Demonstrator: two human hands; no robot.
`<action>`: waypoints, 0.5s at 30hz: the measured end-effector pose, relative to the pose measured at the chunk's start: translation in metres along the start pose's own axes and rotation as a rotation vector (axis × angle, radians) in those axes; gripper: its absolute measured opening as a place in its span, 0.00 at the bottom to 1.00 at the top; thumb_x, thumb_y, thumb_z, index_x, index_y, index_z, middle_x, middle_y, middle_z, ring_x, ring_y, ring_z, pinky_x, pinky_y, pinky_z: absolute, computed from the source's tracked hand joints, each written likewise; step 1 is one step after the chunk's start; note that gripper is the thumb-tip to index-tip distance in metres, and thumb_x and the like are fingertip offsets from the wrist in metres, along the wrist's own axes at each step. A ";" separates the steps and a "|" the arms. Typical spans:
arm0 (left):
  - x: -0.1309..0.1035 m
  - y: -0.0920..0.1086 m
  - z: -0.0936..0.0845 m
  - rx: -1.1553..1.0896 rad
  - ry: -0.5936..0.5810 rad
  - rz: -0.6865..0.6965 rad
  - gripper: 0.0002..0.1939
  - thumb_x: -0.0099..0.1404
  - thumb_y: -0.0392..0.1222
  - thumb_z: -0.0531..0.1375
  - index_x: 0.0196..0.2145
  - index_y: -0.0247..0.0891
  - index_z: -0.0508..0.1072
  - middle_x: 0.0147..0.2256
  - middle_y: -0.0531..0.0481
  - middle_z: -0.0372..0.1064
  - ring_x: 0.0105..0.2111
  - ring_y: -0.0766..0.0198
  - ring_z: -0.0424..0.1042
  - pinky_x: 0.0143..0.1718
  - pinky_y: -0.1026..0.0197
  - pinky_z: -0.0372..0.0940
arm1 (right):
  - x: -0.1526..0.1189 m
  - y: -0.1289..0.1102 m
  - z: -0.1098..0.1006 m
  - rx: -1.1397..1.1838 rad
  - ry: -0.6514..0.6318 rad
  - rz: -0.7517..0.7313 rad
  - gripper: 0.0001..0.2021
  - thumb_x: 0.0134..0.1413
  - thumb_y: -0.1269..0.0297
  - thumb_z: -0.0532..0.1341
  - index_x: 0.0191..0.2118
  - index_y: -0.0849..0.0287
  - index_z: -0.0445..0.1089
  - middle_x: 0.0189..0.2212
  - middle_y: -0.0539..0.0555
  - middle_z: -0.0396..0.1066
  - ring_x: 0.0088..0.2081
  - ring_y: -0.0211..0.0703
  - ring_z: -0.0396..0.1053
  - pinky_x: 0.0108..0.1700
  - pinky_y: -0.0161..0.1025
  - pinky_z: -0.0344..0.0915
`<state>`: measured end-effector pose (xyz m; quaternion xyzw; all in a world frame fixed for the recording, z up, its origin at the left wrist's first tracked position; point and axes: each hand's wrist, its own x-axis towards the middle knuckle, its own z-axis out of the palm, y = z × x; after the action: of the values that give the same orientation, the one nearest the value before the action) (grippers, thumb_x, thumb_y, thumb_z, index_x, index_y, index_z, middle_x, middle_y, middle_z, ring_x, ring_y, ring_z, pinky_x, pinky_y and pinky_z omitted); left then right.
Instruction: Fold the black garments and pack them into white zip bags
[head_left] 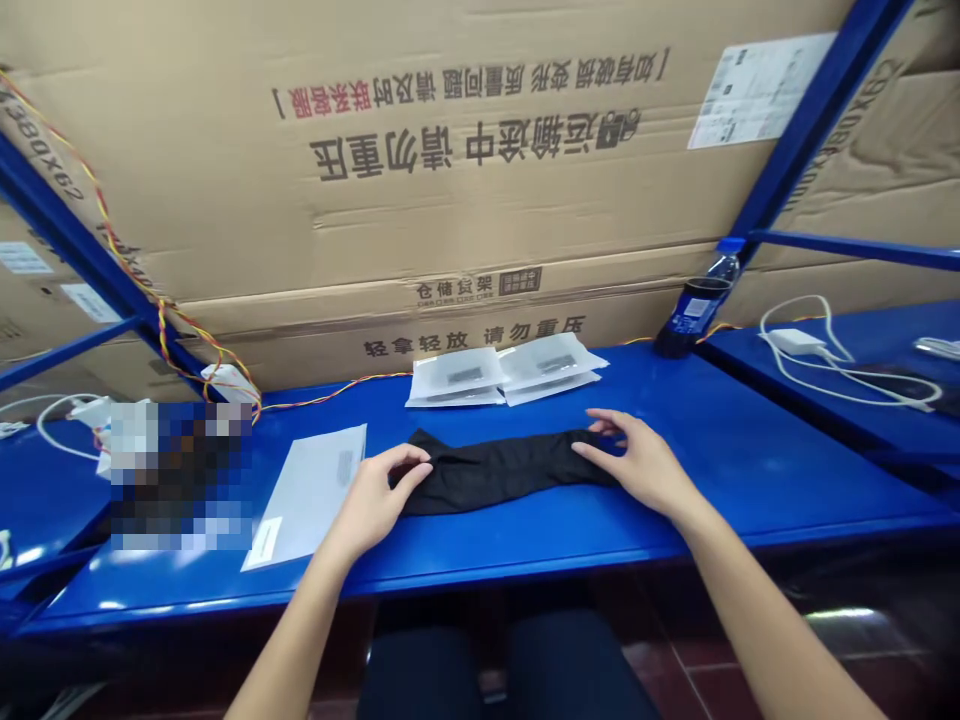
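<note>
A long, narrow piece of folded black cloth (pixel 510 472) lies flat across the blue shelf, and its exact kind does not show. At its left end, my left hand (pixel 386 490) pinches the upper fold between thumb and forefinger. My right hand (pixel 641 460) rests at the other end, its thumb on the cloth and its fingers spread apart beyond the thumb. Left of the cloth lies a flat frosted plastic bag (pixel 311 490) with a white label at its lower corner.
Behind the cloth lie several frosted packets (pixel 457 378) in two stacks. A dark drink bottle (pixel 694 315) with a blue cap stands back right. Large cardboard boxes (pixel 480 230) form the back. The blue shelf (pixel 750 460) carries twisted wires (pixel 217 360) and a white charger (pixel 799 342).
</note>
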<state>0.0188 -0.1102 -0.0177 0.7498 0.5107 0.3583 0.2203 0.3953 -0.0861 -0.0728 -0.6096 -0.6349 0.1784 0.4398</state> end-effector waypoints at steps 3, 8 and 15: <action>-0.001 -0.003 -0.002 -0.038 -0.001 -0.009 0.13 0.71 0.51 0.59 0.37 0.41 0.78 0.37 0.49 0.81 0.39 0.54 0.81 0.45 0.54 0.76 | 0.008 0.001 -0.002 -0.041 -0.066 -0.031 0.28 0.49 0.34 0.68 0.40 0.55 0.82 0.37 0.59 0.79 0.41 0.57 0.77 0.45 0.54 0.74; -0.007 0.002 -0.009 -0.060 0.021 -0.011 0.12 0.71 0.49 0.60 0.41 0.41 0.80 0.42 0.46 0.83 0.44 0.52 0.82 0.50 0.50 0.76 | 0.002 -0.022 -0.015 0.088 0.045 -0.117 0.26 0.55 0.34 0.65 0.37 0.54 0.81 0.43 0.59 0.80 0.48 0.57 0.77 0.46 0.51 0.75; -0.061 0.018 -0.024 0.052 -0.041 0.281 0.09 0.74 0.40 0.62 0.40 0.48 0.83 0.44 0.48 0.83 0.52 0.51 0.79 0.55 0.46 0.76 | -0.077 -0.029 -0.052 0.121 0.014 -0.086 0.16 0.61 0.44 0.66 0.36 0.50 0.79 0.44 0.55 0.82 0.50 0.58 0.79 0.56 0.53 0.75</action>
<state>-0.0021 -0.1739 -0.0086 0.8265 0.4053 0.3571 0.1589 0.4078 -0.1790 -0.0486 -0.5551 -0.6455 0.1931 0.4877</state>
